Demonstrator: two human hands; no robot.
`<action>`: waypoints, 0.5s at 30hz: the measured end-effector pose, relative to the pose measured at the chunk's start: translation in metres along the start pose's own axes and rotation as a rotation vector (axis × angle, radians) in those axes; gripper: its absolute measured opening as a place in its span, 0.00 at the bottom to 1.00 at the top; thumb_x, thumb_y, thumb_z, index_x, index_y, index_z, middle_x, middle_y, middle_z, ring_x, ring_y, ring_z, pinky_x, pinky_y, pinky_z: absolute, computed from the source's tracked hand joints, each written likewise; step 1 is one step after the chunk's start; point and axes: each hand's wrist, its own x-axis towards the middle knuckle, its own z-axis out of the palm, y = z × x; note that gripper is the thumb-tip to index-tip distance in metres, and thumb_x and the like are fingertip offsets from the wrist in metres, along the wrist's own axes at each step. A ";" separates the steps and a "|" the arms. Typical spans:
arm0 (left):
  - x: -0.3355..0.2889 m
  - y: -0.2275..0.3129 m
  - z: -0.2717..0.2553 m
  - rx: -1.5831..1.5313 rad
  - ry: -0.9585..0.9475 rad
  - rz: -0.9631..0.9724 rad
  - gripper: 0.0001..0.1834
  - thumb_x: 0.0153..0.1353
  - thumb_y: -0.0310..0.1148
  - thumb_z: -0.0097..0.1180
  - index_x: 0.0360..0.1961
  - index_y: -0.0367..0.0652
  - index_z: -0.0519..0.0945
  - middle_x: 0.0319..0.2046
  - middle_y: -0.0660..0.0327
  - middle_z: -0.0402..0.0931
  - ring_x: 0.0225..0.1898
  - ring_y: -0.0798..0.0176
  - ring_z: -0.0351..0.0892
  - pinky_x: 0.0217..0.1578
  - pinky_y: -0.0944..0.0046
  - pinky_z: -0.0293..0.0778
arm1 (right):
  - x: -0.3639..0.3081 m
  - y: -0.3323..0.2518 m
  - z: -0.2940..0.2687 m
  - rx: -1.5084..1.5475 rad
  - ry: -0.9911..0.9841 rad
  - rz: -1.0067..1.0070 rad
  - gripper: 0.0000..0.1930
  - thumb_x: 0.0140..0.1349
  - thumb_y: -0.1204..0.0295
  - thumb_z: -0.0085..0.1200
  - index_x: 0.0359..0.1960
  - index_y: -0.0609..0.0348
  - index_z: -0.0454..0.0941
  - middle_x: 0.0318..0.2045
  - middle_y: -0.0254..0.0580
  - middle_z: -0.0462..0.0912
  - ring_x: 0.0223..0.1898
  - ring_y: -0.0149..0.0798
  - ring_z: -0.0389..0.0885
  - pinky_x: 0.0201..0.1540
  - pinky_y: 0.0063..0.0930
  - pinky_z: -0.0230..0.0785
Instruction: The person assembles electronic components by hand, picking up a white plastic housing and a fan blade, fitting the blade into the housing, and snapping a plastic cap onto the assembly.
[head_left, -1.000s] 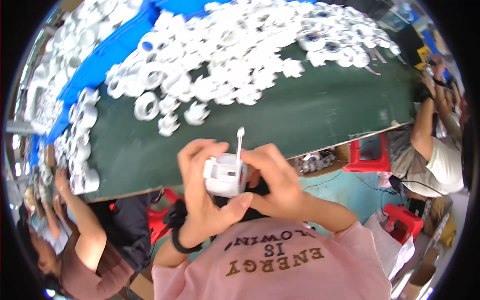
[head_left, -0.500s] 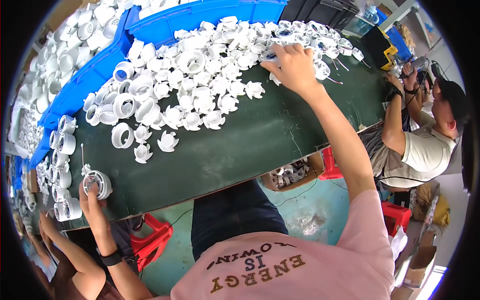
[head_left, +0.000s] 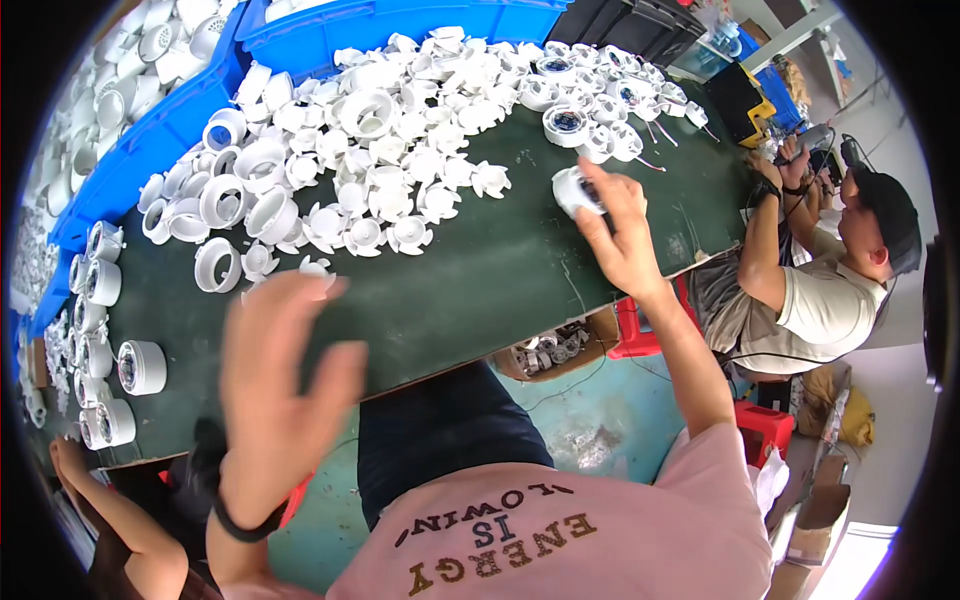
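Observation:
My right hand [head_left: 628, 238] grips a white round housing [head_left: 569, 190] with a dark inner part, over the right half of the dark green table [head_left: 450, 290]. My left hand [head_left: 283, 370] is raised over the table's near left side, smeared by motion, with its fingers and thumb apart and nothing in it. Beyond it lies a wide heap of white finned fan pieces [head_left: 410, 232] and white rings [head_left: 217, 265]. A white round unit [head_left: 142, 367] stands to its left, beside a row of similar units [head_left: 95, 355]. Several wired round housings [head_left: 566, 125] lie at the back right.
Blue bins [head_left: 400, 40] line the back and left, the left one full of white parts. A black crate [head_left: 640, 30] stands behind. One co-worker [head_left: 830, 270] sits at the right; another's arm [head_left: 125, 515] shows at lower left. Under the table edge is a cardboard box [head_left: 555, 350] of parts.
My left hand has let go of the round unit at the left and moved right and up. My right hand has drawn a housing from the back right pile nearer to me.

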 end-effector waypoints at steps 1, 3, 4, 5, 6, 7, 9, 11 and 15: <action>0.016 0.009 0.021 -0.036 -0.090 0.091 0.23 0.47 0.24 0.61 0.48 0.38 0.73 0.46 0.50 0.72 0.46 0.47 0.72 0.46 0.55 0.68 | -0.005 0.002 0.002 0.186 0.054 0.135 0.24 0.66 0.68 0.48 0.64 0.59 0.64 0.54 0.45 0.72 0.54 0.40 0.67 0.60 0.30 0.53; 0.043 0.017 0.063 -0.140 -0.137 0.252 0.22 0.49 0.27 0.60 0.47 0.35 0.72 0.43 0.50 0.71 0.44 0.46 0.71 0.45 0.54 0.69 | -0.005 0.007 0.006 0.468 0.183 0.293 0.26 0.70 0.60 0.40 0.65 0.59 0.61 0.54 0.42 0.73 0.54 0.33 0.67 0.57 0.26 0.55; 0.058 0.016 0.089 -0.186 -0.105 0.326 0.20 0.49 0.28 0.60 0.45 0.35 0.72 0.41 0.51 0.70 0.44 0.47 0.71 0.44 0.53 0.69 | -0.003 0.009 0.006 0.623 0.243 0.348 0.27 0.71 0.57 0.37 0.66 0.60 0.60 0.55 0.40 0.73 0.55 0.31 0.68 0.56 0.24 0.55; 0.075 0.016 0.115 -0.174 -0.131 0.364 0.20 0.49 0.28 0.60 0.44 0.35 0.72 0.41 0.52 0.70 0.44 0.48 0.71 0.43 0.53 0.69 | -0.008 0.017 0.007 0.682 0.296 0.420 0.28 0.70 0.54 0.36 0.66 0.60 0.60 0.56 0.36 0.73 0.55 0.29 0.69 0.51 0.21 0.56; 0.092 0.013 0.140 -0.148 -0.090 0.439 0.21 0.47 0.28 0.61 0.44 0.35 0.72 0.41 0.53 0.71 0.45 0.49 0.71 0.43 0.54 0.69 | -0.011 0.023 0.009 0.682 0.298 0.420 0.28 0.70 0.54 0.36 0.66 0.60 0.60 0.56 0.36 0.73 0.55 0.29 0.69 0.51 0.21 0.56; 0.110 0.012 0.163 -0.131 -0.045 0.493 0.21 0.47 0.27 0.61 0.44 0.36 0.73 0.41 0.53 0.71 0.45 0.50 0.72 0.42 0.55 0.70 | -0.014 0.027 0.010 0.782 0.385 0.449 0.28 0.70 0.55 0.37 0.66 0.59 0.61 0.55 0.35 0.73 0.55 0.28 0.69 0.50 0.21 0.57; 0.137 0.002 0.197 -0.041 0.018 0.526 0.14 0.48 0.28 0.61 0.38 0.37 0.75 0.37 0.54 0.72 0.42 0.50 0.72 0.41 0.54 0.71 | -0.014 0.026 0.010 0.868 0.481 0.472 0.28 0.68 0.55 0.40 0.64 0.58 0.63 0.55 0.34 0.74 0.53 0.28 0.71 0.47 0.20 0.57; 0.151 -0.006 0.216 0.006 -0.043 0.474 0.09 0.50 0.27 0.59 0.34 0.38 0.75 0.34 0.54 0.73 0.41 0.50 0.71 0.40 0.54 0.71 | -0.014 0.023 0.012 0.845 0.513 0.469 0.27 0.68 0.57 0.39 0.64 0.60 0.63 0.54 0.35 0.75 0.54 0.28 0.70 0.48 0.20 0.57; 0.155 0.002 0.231 -0.088 -0.041 0.381 0.05 0.57 0.28 0.55 0.33 0.38 0.74 0.30 0.54 0.76 0.33 0.50 0.76 0.32 0.55 0.73 | -0.020 0.030 0.011 0.851 0.528 0.409 0.27 0.70 0.58 0.38 0.64 0.63 0.62 0.55 0.40 0.73 0.56 0.32 0.69 0.58 0.25 0.54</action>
